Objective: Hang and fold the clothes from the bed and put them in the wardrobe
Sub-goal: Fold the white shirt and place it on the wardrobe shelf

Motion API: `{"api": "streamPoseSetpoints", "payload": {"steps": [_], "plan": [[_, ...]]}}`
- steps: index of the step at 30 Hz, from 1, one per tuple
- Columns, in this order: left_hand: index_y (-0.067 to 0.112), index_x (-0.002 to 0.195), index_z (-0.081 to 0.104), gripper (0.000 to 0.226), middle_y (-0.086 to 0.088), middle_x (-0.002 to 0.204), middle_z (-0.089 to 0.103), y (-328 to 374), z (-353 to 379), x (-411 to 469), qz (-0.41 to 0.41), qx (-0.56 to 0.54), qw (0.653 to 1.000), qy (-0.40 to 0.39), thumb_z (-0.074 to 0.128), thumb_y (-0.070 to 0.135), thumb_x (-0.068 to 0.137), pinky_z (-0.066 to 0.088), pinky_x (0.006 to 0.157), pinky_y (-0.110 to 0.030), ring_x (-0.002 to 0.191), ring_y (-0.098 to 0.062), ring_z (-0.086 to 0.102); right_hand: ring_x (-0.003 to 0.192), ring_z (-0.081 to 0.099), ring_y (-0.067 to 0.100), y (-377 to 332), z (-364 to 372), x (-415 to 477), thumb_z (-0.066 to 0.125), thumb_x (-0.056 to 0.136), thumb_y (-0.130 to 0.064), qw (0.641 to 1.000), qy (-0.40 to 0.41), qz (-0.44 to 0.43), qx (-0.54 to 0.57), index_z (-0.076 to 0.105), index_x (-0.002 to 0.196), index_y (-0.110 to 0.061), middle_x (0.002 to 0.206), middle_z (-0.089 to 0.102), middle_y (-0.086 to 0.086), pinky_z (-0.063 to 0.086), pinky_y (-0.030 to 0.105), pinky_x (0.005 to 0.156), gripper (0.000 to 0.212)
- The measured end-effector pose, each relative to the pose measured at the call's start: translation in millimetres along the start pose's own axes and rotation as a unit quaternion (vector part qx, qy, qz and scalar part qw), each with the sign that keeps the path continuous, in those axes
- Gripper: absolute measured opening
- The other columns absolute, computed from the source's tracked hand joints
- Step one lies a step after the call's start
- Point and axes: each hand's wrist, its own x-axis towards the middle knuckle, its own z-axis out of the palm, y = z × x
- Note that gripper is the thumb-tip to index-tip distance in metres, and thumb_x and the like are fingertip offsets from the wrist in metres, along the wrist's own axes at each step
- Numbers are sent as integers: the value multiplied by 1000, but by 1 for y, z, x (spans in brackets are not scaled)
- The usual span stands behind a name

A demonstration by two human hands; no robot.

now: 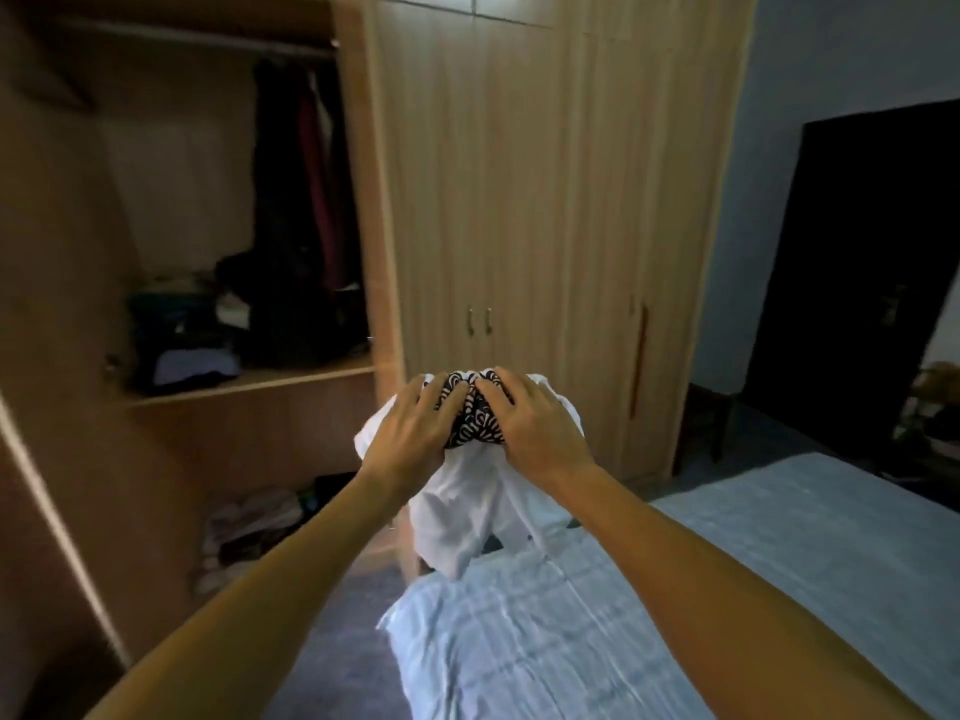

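I hold a bundle of clothes in front of me, above the foot of the bed point(649, 615). It is a white garment point(457, 511) that hangs down, with a black-and-white patterned cloth point(475, 418) on top. My left hand point(410, 433) grips the bundle from the left, fingers curled over the patterned cloth. My right hand point(530, 423) grips it from the right in the same way. The wardrobe point(519, 200) stands ahead; its left section point(208, 200) is open.
The open section has a rail with dark hanging clothes point(306, 200) and a shelf point(260, 379) with folded piles. More clothes lie on the lower level point(254, 527). The wardrobe's door point(47, 407) stands open at left. A dark doorway point(857, 278) is at right.
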Motion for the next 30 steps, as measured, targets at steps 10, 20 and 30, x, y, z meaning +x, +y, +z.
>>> {"api": "streamPoseSetpoints", "payload": {"steps": [10,20,30], "plan": [[2,121,48,71,-22,112,60,-206,-105,-102,-96,131,987,-11,64,-14,53,53,84,-48,96,-42,59,98,63,34,-201,84,146,48,79,-5,991,38,-106,73,54,125,-5,120,60,16,54,45,81,46],[-2,119,57,52,-22,112,60,-337,-147,-156,-130,166,978,2,50,-3,67,52,86,-47,98,-42,58,94,66,31,-318,134,232,78,61,-5,983,73,-144,85,63,119,-7,114,65,13,56,36,71,59],[-2,121,55,63,-22,114,58,-419,-92,-131,-156,180,971,-17,59,-9,58,51,88,-48,99,-43,57,94,66,31,-304,220,302,78,63,-4,977,74,-169,106,62,120,-6,116,64,14,55,38,76,59]]}}
